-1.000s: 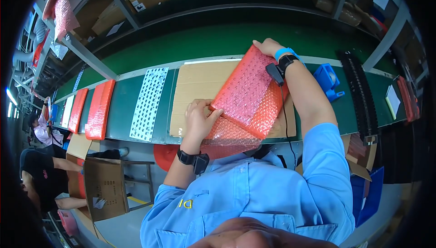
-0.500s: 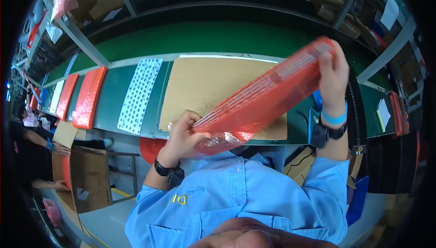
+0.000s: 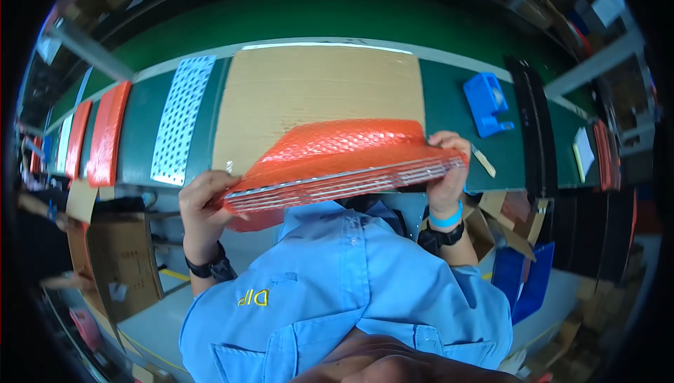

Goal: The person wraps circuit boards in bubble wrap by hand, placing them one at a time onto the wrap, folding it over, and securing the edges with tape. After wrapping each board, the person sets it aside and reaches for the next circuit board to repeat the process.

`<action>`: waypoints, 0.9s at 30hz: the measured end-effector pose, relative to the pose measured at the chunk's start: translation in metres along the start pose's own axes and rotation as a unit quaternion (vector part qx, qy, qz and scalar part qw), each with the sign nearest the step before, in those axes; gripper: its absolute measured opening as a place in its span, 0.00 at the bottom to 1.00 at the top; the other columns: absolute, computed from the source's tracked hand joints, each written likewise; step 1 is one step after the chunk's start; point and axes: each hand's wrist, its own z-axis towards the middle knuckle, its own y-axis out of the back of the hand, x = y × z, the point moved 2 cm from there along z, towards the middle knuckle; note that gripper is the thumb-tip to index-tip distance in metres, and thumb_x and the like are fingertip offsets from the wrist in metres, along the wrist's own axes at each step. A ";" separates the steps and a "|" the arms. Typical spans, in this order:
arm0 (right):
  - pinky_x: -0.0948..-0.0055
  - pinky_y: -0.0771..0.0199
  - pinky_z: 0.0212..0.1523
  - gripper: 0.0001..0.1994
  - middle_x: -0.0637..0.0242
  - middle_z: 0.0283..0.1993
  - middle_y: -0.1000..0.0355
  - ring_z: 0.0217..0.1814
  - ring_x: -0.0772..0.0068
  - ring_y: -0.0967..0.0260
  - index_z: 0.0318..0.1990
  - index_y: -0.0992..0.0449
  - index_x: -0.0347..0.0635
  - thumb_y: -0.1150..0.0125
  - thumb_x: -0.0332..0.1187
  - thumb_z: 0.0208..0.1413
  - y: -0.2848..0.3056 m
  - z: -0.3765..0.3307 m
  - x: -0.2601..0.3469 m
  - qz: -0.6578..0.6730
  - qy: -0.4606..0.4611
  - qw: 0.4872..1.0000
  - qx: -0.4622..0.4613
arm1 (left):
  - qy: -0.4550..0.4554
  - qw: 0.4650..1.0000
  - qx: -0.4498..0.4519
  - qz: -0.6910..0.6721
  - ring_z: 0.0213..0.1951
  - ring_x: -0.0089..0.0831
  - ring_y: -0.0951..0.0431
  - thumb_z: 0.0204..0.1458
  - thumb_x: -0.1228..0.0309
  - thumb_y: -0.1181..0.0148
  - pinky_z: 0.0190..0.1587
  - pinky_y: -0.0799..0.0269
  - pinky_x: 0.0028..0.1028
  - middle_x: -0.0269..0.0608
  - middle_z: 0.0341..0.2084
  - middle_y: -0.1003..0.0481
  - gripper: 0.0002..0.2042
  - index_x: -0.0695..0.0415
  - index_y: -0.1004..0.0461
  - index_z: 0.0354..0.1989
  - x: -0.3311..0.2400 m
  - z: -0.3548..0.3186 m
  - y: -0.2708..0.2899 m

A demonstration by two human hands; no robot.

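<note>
The person wears a blue shirt (image 3: 319, 260) and holds a red bubble-wrap packet (image 3: 344, 146) in both hands, just in front of the chest. The left hand (image 3: 203, 207) grips its left end, thumb and fingers closed together; the right hand (image 3: 447, 172) grips the right end, its fingers over the corner. The packet's near side shows several thin layers stacked together. It is held at the near edge of a cardboard sheet (image 3: 319, 81); whether the two touch cannot be told.

The sheet lies on a green bench (image 3: 144, 127). Just beyond the right hand lies a small pale stick (image 3: 484, 162), and past it a blue tape holder (image 3: 483, 102) and a long black strip (image 3: 531, 127). Left of the cardboard lie a pale sheet with dark marks (image 3: 184, 120), then two red packets (image 3: 107, 134). Behind everything runs a green belt (image 3: 316, 14).
</note>
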 end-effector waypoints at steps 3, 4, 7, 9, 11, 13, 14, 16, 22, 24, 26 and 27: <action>0.61 0.38 0.58 0.38 0.51 0.53 0.36 0.54 0.60 0.37 0.53 0.38 0.37 0.45 0.67 0.55 0.001 0.001 0.002 -0.052 0.061 0.997 -0.023 | -0.013 0.999 0.000 0.034 0.32 0.26 0.23 0.31 0.74 0.22 0.33 0.30 0.21 0.41 0.31 0.22 0.20 0.66 0.21 0.34 0.000 -0.003 0.001; 0.59 0.38 0.60 0.39 0.48 0.57 0.37 0.57 0.58 0.37 0.56 0.38 0.37 0.40 0.65 0.54 0.001 0.001 0.004 -0.068 0.114 0.991 -0.029 | -0.021 0.999 0.009 0.026 0.32 0.26 0.23 0.31 0.74 0.22 0.33 0.30 0.21 0.41 0.31 0.22 0.20 0.66 0.21 0.34 -0.001 -0.006 0.000; 0.55 0.37 0.60 0.35 0.46 0.62 0.42 0.60 0.53 0.38 0.58 0.35 0.44 0.28 0.54 0.48 0.010 -0.003 0.011 -0.148 0.238 0.960 0.000 | 0.033 0.999 -0.018 -0.005 0.32 0.27 0.24 0.30 0.71 0.21 0.33 0.31 0.22 0.41 0.31 0.23 0.21 0.67 0.22 0.34 0.003 -0.009 0.001; 0.55 0.37 0.60 0.32 0.47 0.63 0.42 0.60 0.52 0.38 0.55 0.32 0.47 0.26 0.50 0.47 0.015 -0.009 0.014 -0.203 0.264 0.943 -0.004 | 0.024 1.000 -0.005 -0.002 0.32 0.28 0.25 0.30 0.71 0.21 0.33 0.32 0.22 0.41 0.30 0.24 0.21 0.67 0.22 0.34 0.003 -0.008 0.001; 0.53 0.35 0.58 0.27 0.47 0.64 0.43 0.61 0.49 0.39 0.51 0.28 0.52 0.22 0.43 0.44 0.014 -0.013 0.018 -0.292 0.312 0.904 0.011 | 0.021 1.000 -0.002 0.016 0.32 0.28 0.25 0.29 0.70 0.20 0.33 0.32 0.23 0.41 0.30 0.24 0.22 0.67 0.22 0.34 0.003 -0.006 0.002; 0.53 0.35 0.58 0.25 0.48 0.64 0.43 0.60 0.49 0.39 0.49 0.27 0.54 0.22 0.41 0.43 0.013 -0.013 0.021 -0.293 0.312 0.904 0.005 | 0.015 1.000 0.011 0.014 0.33 0.29 0.25 0.31 0.69 0.20 0.35 0.31 0.24 0.42 0.31 0.24 0.22 0.67 0.22 0.35 0.002 -0.007 0.003; 0.54 0.35 0.57 0.23 0.49 0.63 0.42 0.60 0.48 0.39 0.47 0.26 0.55 0.22 0.38 0.43 0.013 -0.013 0.022 -0.292 0.312 0.904 0.004 | 0.013 1.000 0.019 0.012 0.35 0.30 0.24 0.32 0.69 0.21 0.38 0.30 0.25 0.42 0.32 0.24 0.22 0.68 0.23 0.35 0.002 -0.007 0.003; 0.54 0.34 0.56 0.21 0.51 0.63 0.41 0.60 0.48 0.38 0.44 0.24 0.57 0.22 0.35 0.43 0.012 -0.012 0.024 -0.292 0.312 0.904 -0.001 | 0.010 0.999 0.030 0.011 0.37 0.31 0.23 0.34 0.68 0.21 0.41 0.29 0.26 0.43 0.33 0.23 0.22 0.68 0.23 0.36 0.003 -0.005 0.002; 0.53 0.34 0.55 0.20 0.52 0.61 0.39 0.58 0.47 0.38 0.43 0.25 0.59 0.23 0.32 0.41 0.009 -0.013 0.024 -0.305 0.307 0.901 0.003 | 0.010 1.000 -0.008 0.002 0.33 0.29 0.25 0.25 0.67 0.19 0.35 0.32 0.24 0.42 0.30 0.24 0.26 0.67 0.22 0.34 0.007 -0.007 0.000; 0.53 0.34 0.55 0.20 0.52 0.61 0.38 0.58 0.47 0.38 0.43 0.25 0.59 0.23 0.32 0.42 0.009 -0.014 0.024 -0.307 0.308 0.900 -0.001 | 0.015 1.000 -0.008 0.000 0.33 0.29 0.25 0.24 0.67 0.18 0.35 0.32 0.24 0.42 0.31 0.24 0.27 0.67 0.22 0.35 0.006 -0.008 0.001; 0.53 0.34 0.55 0.21 0.53 0.60 0.38 0.58 0.47 0.38 0.44 0.25 0.59 0.23 0.33 0.42 0.009 -0.014 0.024 -0.311 0.309 0.899 -0.002 | 0.019 1.000 0.007 0.003 0.36 0.30 0.24 0.29 0.63 0.19 0.39 0.30 0.26 0.42 0.33 0.24 0.26 0.67 0.22 0.36 0.006 -0.008 0.002; 0.53 0.34 0.55 0.21 0.53 0.60 0.38 0.58 0.47 0.38 0.44 0.25 0.59 0.23 0.33 0.42 0.009 -0.014 0.024 -0.312 0.310 0.898 -0.002 | 0.021 1.000 0.014 0.005 0.37 0.30 0.24 0.32 0.61 0.20 0.41 0.29 0.27 0.42 0.34 0.23 0.26 0.66 0.23 0.36 0.005 -0.009 0.003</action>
